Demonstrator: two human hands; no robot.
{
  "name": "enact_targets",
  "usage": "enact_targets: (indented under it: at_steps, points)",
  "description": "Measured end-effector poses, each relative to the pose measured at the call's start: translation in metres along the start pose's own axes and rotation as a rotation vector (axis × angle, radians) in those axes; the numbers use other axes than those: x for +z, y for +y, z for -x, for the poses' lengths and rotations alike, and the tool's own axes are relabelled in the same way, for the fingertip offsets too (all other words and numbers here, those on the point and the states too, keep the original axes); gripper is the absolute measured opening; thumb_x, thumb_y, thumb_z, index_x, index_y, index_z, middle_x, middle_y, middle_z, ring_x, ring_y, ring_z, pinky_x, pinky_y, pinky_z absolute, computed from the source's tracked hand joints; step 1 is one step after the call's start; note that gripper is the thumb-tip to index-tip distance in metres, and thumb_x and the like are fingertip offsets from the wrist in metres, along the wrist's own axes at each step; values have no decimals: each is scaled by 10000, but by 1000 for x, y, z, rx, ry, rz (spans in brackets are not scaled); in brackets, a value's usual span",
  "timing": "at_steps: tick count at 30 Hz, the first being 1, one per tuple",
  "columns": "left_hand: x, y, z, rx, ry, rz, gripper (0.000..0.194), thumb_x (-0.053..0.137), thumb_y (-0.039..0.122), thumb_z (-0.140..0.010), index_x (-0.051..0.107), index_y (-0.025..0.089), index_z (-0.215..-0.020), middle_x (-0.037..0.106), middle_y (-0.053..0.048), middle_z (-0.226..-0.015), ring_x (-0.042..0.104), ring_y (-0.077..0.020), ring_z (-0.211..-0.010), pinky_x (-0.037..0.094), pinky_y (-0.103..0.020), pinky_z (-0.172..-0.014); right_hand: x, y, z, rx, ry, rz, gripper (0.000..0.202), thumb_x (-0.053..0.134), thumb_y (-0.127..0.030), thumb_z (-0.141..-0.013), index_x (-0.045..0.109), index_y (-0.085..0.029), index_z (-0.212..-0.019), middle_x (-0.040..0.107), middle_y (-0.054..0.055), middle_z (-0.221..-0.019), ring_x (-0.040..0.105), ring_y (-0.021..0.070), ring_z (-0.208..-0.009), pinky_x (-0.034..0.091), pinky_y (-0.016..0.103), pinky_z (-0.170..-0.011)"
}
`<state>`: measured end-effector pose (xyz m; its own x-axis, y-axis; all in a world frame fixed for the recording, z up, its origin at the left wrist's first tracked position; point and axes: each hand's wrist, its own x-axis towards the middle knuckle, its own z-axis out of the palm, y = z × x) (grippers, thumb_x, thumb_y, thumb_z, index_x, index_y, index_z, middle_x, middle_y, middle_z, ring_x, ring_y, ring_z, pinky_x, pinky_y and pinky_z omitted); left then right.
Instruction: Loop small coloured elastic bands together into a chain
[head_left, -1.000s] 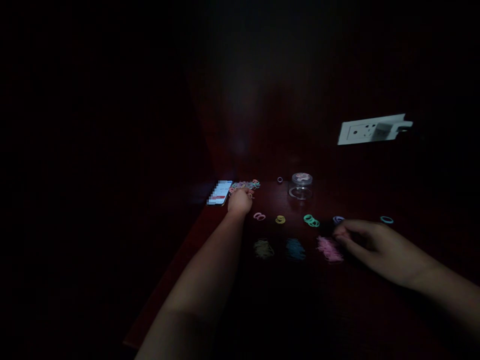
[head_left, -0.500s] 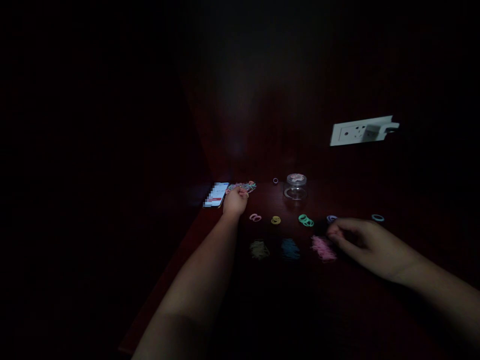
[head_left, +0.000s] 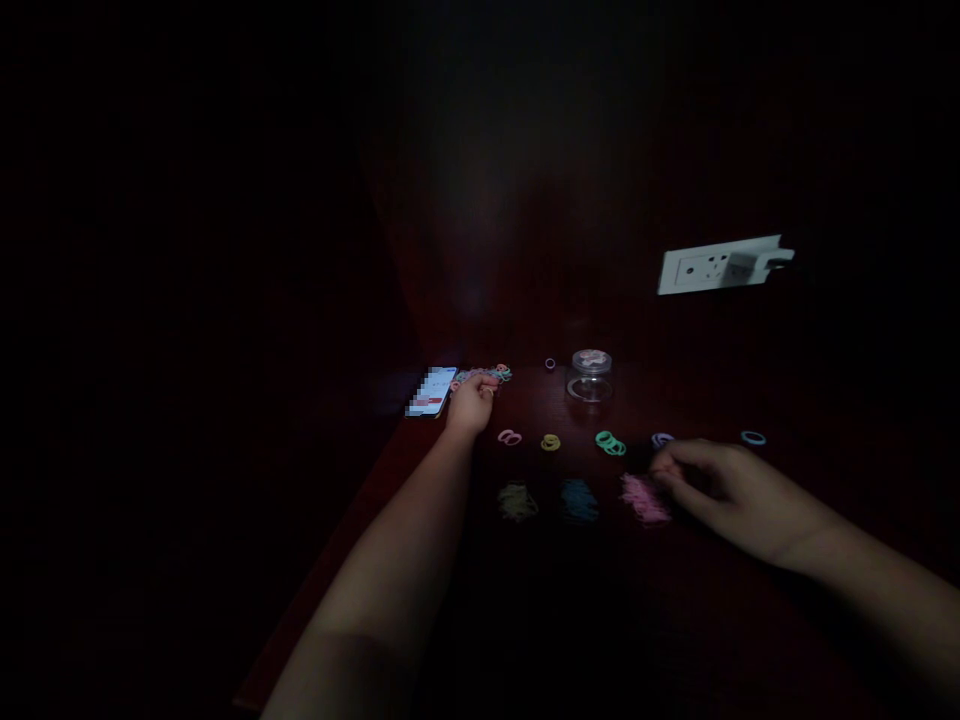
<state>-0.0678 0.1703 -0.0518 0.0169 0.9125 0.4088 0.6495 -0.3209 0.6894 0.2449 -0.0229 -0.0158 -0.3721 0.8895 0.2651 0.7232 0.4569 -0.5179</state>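
My left hand (head_left: 471, 404) is closed at the near edge of a mixed pile of coloured bands (head_left: 504, 373); what its pinched fingers hold is too small to name. My right hand (head_left: 716, 485) is closed, thumb and fingertips together, over the right edge of a pink pile of bands (head_left: 643, 499). Anything between those fingertips is hidden. Left of the pink pile lie a blue pile (head_left: 580, 500) and a yellowish pile (head_left: 517, 501). Behind them, in a row, are pink bands (head_left: 510, 437), yellow bands (head_left: 550, 442), green bands (head_left: 610, 444), purple bands (head_left: 662, 439) and a light blue band (head_left: 754, 438).
A lit phone (head_left: 431, 391) lies left of my left hand. A clear lidded jar (head_left: 589, 378) stands towards the wall, with a small ring (head_left: 550, 364) left of it. On the wall is a white socket panel (head_left: 701, 268) with a plug in it. The surroundings are dark.
My two hands keep nearly the same places and poses. The view has shifted very slightly.
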Motion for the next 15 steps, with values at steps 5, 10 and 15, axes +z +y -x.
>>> enact_targets:
  at_steps: [5,10,15]
  points:
    - [-1,1,0,13,-20,16,258,505,103,-865,686,174,-1034,733,-68,-1060,685,-179,-972,500,-319,-974,-1,-4,-1,11,2,-3,211,512,-313,-913,582,-208,-743,586,3,-637,540,154,-582,432,291,-587]
    - [-1,2,1,27,-36,14,323,510,80,-853,682,166,-1113,725,-75,-1109,676,-183,-1026,493,-307,-995,-4,-10,-1,30,-13,-15,209,512,-315,-909,591,-202,-751,605,11,-652,552,157,-588,430,288,-584]
    - [-1,3,2,39,-31,-5,405,490,40,-832,657,144,-1186,704,-79,-1171,646,-181,-1111,454,-304,-1050,-3,-8,0,37,-29,-6,225,480,-321,-927,587,-197,-773,617,12,-681,566,157,-616,435,285,-607]
